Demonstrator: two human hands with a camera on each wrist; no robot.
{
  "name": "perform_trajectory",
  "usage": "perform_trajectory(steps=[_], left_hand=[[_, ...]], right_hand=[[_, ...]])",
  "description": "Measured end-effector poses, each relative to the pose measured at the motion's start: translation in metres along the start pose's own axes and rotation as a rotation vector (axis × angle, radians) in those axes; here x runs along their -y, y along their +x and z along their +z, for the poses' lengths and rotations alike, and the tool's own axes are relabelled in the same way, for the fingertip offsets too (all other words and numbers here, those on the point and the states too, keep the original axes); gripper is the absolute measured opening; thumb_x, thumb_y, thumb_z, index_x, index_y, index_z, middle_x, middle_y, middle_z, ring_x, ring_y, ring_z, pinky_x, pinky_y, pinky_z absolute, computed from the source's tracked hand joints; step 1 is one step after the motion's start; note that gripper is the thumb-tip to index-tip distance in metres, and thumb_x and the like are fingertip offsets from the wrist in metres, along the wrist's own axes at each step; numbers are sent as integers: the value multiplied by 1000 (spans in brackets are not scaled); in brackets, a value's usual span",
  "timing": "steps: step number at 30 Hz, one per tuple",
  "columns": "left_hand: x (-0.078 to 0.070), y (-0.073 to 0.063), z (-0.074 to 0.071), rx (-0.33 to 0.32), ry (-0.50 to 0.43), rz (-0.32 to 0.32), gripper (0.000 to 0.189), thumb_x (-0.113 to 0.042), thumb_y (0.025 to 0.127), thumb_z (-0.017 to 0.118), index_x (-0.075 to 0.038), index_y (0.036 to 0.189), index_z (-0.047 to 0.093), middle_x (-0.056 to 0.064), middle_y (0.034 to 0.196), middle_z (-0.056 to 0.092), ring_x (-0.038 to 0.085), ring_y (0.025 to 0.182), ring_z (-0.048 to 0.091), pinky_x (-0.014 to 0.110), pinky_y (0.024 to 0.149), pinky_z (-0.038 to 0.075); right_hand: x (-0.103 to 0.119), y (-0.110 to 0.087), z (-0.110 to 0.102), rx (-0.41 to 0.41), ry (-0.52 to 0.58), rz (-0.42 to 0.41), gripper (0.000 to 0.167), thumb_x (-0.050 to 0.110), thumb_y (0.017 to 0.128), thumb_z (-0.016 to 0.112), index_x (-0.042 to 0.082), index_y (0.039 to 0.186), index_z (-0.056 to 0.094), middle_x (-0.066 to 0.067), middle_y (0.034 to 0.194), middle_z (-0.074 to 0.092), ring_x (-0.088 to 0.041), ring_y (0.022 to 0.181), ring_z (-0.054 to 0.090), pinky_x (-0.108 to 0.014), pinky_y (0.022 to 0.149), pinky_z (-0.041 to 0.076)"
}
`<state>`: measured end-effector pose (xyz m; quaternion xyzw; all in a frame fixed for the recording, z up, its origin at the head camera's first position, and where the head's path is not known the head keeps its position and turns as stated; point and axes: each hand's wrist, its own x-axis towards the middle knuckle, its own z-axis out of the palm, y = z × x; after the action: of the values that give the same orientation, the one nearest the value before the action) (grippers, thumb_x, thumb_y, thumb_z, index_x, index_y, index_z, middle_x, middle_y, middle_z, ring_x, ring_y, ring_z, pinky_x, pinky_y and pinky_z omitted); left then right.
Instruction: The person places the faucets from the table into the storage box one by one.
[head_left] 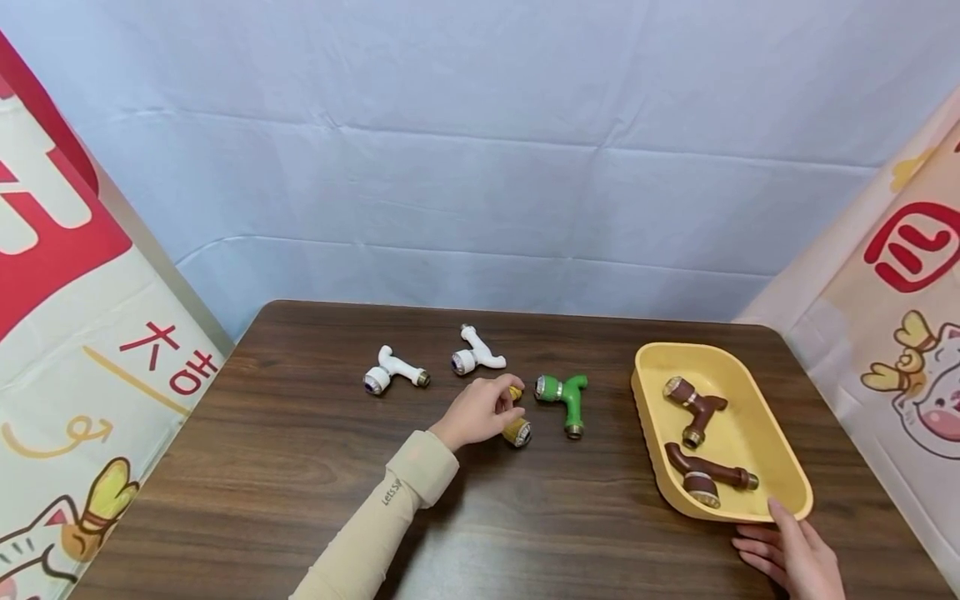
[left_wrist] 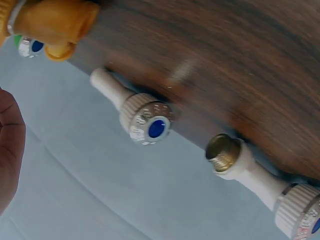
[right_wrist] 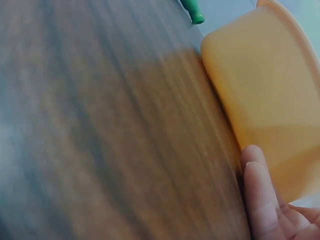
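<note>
My left hand (head_left: 480, 410) hovers over a yellow faucet (head_left: 517, 432), its fingers bent loosely about it and hiding its middle. In the left wrist view a gap shows between the hand (left_wrist: 9, 150) and the yellow faucet (left_wrist: 55, 20). A green faucet (head_left: 572, 404) lies just right of it. My right hand (head_left: 802, 554) holds the near right corner of a yellow tray (head_left: 776, 454), thumb over the rim and fingers against the outer wall. Inside the tray lie two brown faucets, one farther back (head_left: 701, 410) and one nearer (head_left: 712, 472).
Two white faucets, one at left (head_left: 397, 367) and one toward the back (head_left: 480, 350), lie on the brown wooden table (head_left: 262, 467). A pale cloth (head_left: 480, 192) hangs behind the table. Printed panels stand at left (head_left: 75, 375) and right (head_left: 900, 350).
</note>
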<state>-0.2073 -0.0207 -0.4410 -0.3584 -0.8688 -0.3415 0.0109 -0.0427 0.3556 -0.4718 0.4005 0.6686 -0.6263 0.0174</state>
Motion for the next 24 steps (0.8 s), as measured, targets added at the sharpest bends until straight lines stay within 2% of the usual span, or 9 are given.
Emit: perform_trajectory(steps=[5,14,19,24], left_hand=[[8,0,0,5,-18,-33,30,-13,85,63,0,112,56,-4,69,57,5,57,48,20,55,40],[21,7,1,9,-51,-131,31,-14,85,62,1,110,56,-4,69,58,6,58,51,21,58,42],[28,13,2,31,-103,-181,32,-14,86,62,4,111,56,-1,69,57,7,57,49,22,56,41],[35,17,4,60,-102,-233,34,-17,87,62,5,113,56,-1,68,56,8,55,48,22,53,39]], right_hand=[[0,-1,0,-3,-10,2,81,62,85,40,-7,126,28,-7,70,64,-22,66,66,-37,65,53],[0,-2,1,-6,-17,0,83,62,85,39,-8,127,27,-7,70,64,-22,66,66,-37,65,53],[0,-1,1,-10,-12,0,79,62,85,39,-4,126,29,-7,70,65,-22,66,66,-37,65,53],[-1,0,2,-14,1,3,73,62,85,40,2,124,30,-6,70,65,-21,65,66,-37,65,53]])
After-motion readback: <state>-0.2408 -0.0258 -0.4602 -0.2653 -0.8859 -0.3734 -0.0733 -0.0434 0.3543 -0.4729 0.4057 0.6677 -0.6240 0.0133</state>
